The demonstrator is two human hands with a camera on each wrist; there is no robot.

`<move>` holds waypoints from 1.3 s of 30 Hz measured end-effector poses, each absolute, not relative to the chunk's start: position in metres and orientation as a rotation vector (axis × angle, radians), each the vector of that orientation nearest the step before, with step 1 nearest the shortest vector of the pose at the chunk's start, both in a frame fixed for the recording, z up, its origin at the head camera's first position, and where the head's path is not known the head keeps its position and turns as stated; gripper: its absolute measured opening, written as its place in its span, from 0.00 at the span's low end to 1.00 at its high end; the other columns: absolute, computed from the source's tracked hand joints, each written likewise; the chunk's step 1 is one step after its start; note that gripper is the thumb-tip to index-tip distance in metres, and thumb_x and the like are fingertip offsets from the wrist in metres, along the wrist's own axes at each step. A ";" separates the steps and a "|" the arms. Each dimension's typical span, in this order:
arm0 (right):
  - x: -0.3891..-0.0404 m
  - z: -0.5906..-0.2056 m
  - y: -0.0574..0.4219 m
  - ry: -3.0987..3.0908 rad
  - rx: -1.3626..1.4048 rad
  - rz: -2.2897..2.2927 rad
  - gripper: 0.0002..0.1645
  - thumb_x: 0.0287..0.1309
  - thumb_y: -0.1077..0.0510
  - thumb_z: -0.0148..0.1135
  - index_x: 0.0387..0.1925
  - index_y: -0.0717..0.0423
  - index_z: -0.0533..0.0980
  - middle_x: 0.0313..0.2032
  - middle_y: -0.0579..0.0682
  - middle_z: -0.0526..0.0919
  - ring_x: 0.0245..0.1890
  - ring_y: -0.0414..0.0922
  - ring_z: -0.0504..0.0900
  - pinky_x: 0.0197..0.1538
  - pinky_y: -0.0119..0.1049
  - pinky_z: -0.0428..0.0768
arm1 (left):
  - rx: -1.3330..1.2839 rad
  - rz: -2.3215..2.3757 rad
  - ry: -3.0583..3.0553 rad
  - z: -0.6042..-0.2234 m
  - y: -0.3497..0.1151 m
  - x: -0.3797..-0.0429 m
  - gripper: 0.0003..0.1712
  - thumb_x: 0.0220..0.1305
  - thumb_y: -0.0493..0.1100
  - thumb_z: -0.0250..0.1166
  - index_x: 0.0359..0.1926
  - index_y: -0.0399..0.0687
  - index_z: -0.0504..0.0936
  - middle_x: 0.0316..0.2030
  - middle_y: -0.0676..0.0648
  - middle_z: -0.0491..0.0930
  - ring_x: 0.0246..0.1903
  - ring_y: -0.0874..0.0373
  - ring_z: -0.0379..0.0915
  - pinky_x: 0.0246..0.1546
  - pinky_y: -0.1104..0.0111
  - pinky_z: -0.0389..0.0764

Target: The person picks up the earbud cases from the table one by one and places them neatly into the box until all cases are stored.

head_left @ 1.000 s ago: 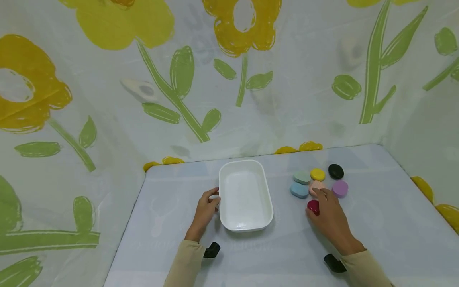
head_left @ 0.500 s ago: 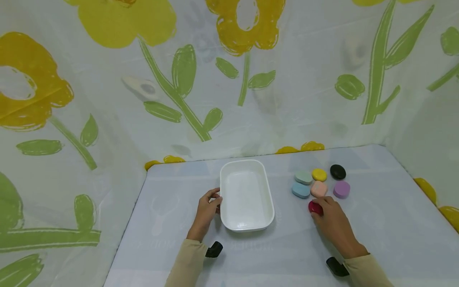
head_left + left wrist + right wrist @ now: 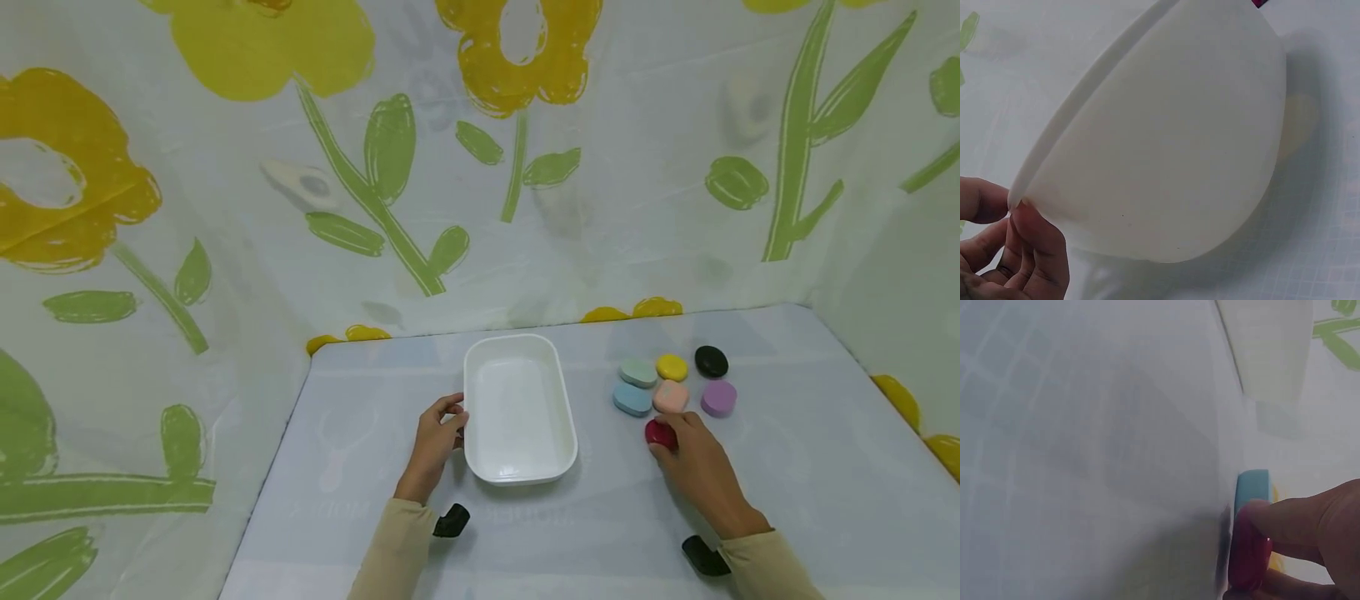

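My left hand pinches the left rim of a white rectangular dish between thumb and fingers. In the left wrist view the dish wall fills most of the picture, with the fingers at its lower left edge. On the right, my right hand grips a small glossy red soap-like piece with thumb and fingers. That red piece is low over the tabletop in the right wrist view, overlapping a blue piece; part of it is hidden by the thumb.
Beyond the right hand lie several similar pieces: pale green, blue, yellow, peach, black and purple. A flower-patterned curtain stands behind the white table.
My right hand has drawn its fingers back from over the peach piece and closed them on the red one. My left hand keeps its hold on the dish.
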State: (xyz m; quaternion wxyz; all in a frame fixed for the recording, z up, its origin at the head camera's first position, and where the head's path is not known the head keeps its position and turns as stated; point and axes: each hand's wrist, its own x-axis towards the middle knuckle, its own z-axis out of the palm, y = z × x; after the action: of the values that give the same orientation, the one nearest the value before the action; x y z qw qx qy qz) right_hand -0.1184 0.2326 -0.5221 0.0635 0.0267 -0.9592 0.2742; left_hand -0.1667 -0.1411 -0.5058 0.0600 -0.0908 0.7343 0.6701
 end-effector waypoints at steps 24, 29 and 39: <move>-0.155 -0.475 0.171 -2.752 0.237 1.154 0.30 0.61 0.67 0.75 0.63 0.68 0.75 0.56 0.65 0.80 0.55 0.61 0.80 0.56 0.59 0.85 | -0.265 2.075 2.158 -0.507 -0.139 -0.167 0.24 0.79 0.34 0.58 0.72 0.33 0.73 0.47 0.44 0.72 0.32 0.57 0.71 0.28 0.69 0.78; -0.168 -0.467 0.150 -2.761 0.278 1.212 0.30 0.62 0.67 0.74 0.64 0.68 0.75 0.58 0.65 0.79 0.57 0.61 0.79 0.58 0.58 0.85 | -0.277 2.077 2.167 -0.508 -0.139 -0.166 0.24 0.79 0.34 0.58 0.72 0.34 0.74 0.47 0.43 0.72 0.30 0.58 0.72 0.27 0.70 0.78; -0.198 -0.456 0.107 -2.832 0.343 1.299 0.30 0.63 0.64 0.75 0.64 0.67 0.75 0.59 0.64 0.79 0.57 0.61 0.81 0.58 0.53 0.86 | -0.268 2.073 2.192 -0.509 -0.136 -0.167 0.24 0.78 0.33 0.58 0.71 0.33 0.74 0.46 0.44 0.73 0.29 0.59 0.71 0.26 0.70 0.78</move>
State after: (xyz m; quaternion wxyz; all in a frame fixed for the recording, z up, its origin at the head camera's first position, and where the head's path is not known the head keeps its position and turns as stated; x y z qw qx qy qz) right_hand -0.1983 0.1069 -0.4562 0.0036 0.1093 -0.9035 0.4144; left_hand -0.1671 -0.1364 -0.5089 0.0565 -0.0885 0.7226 0.6833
